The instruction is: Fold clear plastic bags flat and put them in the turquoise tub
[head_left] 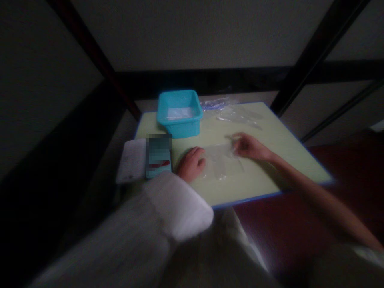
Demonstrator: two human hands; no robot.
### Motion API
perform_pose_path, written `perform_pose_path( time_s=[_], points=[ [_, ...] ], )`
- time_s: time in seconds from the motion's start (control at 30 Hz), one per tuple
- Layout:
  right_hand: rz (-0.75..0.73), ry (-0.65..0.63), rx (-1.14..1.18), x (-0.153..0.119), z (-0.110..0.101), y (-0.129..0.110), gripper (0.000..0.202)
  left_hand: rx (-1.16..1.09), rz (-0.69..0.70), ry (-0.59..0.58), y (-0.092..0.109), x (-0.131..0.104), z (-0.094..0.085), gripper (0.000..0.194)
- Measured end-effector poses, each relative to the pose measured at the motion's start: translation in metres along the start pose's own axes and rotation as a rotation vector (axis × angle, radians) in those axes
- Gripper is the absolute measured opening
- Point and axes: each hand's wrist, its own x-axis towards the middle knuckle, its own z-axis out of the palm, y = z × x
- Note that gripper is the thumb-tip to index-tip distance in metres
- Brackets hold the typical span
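A clear plastic bag [220,162] lies flat on the yellow-green tabletop [255,186], between my two hands. My left hand [192,164] rests at the bag's left edge, its thumb apart from the fingers and nothing visible in its grasp. Over the bag's upper right corner is my right hand [248,147]. Its index finger reaches out to the left and the thumb sits lower, with a gap between them. Blur hides whether the right fingertips touch the film.
A turquoise basket [183,129] with whitish film inside stands at the back left. Crumpled clear plastic bags [231,111] lie beside it. Near my left sleeve [180,208] are a teal, partly pixelated box-like item [159,170] and a white object [132,160]. Walls stand behind the table.
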Motion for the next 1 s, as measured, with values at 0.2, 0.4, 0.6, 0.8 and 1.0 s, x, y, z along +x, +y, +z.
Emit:
perform_pose_path(
  time_s=[0.2,0.4,0.6,0.8,1.0],
  points=[
    [0.036,-0.009,0.027,0.002,0.002,-0.009,0.053,0.0,0.001,0.009,-0.001,0.0,0.0,0.024],
    [0.116,-0.002,-0.014,-0.009,-0.001,-0.019,0.042,-0.006,0.008,0.013,-0.001,0.0,0.0,0.023],
    [0.223,-0.043,0.016,-0.021,0.008,-0.015,0.044,-0.028,0.002,0.016,0.001,0.0,-0.001,0.024],
    [0.136,0.02,-0.308,-0.026,0.002,-0.018,0.036,-0.049,-0.02,0.039,0.001,-0.001,-0.005,0.025],
    [-0.221,0.068,-0.596,-0.013,-0.002,-0.008,0.028,-0.036,-0.084,0.079,-0.006,-0.002,-0.005,0.027]
  ],
)
